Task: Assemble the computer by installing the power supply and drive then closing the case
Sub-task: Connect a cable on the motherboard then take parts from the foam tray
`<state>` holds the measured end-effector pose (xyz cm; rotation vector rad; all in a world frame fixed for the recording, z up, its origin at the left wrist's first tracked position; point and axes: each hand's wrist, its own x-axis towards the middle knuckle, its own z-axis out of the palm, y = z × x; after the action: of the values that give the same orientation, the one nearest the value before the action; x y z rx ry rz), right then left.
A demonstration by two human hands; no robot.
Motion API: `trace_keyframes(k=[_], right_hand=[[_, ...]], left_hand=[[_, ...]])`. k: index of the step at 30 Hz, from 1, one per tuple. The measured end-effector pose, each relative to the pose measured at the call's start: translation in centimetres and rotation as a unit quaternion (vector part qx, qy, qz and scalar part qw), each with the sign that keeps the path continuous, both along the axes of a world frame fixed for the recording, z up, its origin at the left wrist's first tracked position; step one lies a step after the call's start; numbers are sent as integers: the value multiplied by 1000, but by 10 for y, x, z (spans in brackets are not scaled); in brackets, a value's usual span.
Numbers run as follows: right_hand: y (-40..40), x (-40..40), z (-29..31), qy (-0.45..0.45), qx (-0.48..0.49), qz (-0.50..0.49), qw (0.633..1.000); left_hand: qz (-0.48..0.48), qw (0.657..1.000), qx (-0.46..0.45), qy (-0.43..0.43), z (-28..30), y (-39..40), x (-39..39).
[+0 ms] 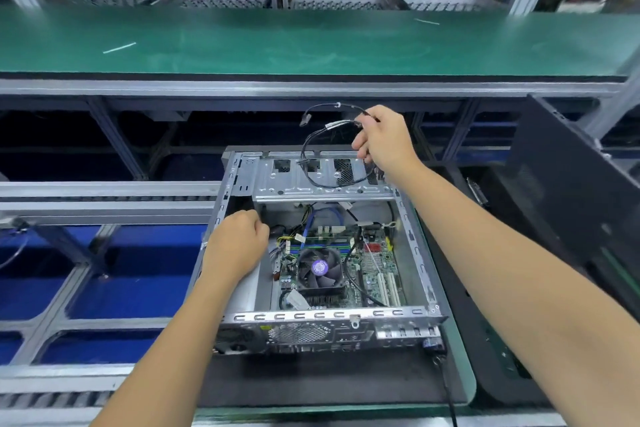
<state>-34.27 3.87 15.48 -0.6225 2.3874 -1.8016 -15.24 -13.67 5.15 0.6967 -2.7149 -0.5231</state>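
**Cables held up, case wide open**

The big green bench (311, 42) runs across the far side. Near us sits the open computer case (322, 317), lying flat on a dark mat (346, 381). A black side panel (568, 204) leans on the right, off the case, so closing is not done yet.

Inside the case, the motherboard (374, 274) lies at the bottom with a round fan (319, 267) on it. At the far end is a shiny metal drive cage (294, 177).

The left hand (235, 246) reaches into the left side of the case, fingers curled. I cannot tell if it grips anything there.

The right hand (381, 139) is up above the far right of the case. Its fingers pinch a bunch of thin black cables (311, 146). The cables loop out to the left of that hand and down over the drive cage, with small plugs at the ends. The right hand is much nearer to them. I think the cables are being held out of the way so parts can go in.
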Motion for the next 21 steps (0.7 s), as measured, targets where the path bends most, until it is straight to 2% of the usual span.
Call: trace_keyframes(k=[9, 18, 21], right_hand=[[90, -28, 5, -85, -75, -50, 992], [187, -69, -7, -98, -78, -102, 987], [198, -77, -31, -123, -19, -101, 987]], left_hand=[[-1, 1000, 6, -9, 1, -4, -2], [11, 999, -30, -31, -5, -5, -9], [16, 999, -39, -32, -6, -5, -9]])
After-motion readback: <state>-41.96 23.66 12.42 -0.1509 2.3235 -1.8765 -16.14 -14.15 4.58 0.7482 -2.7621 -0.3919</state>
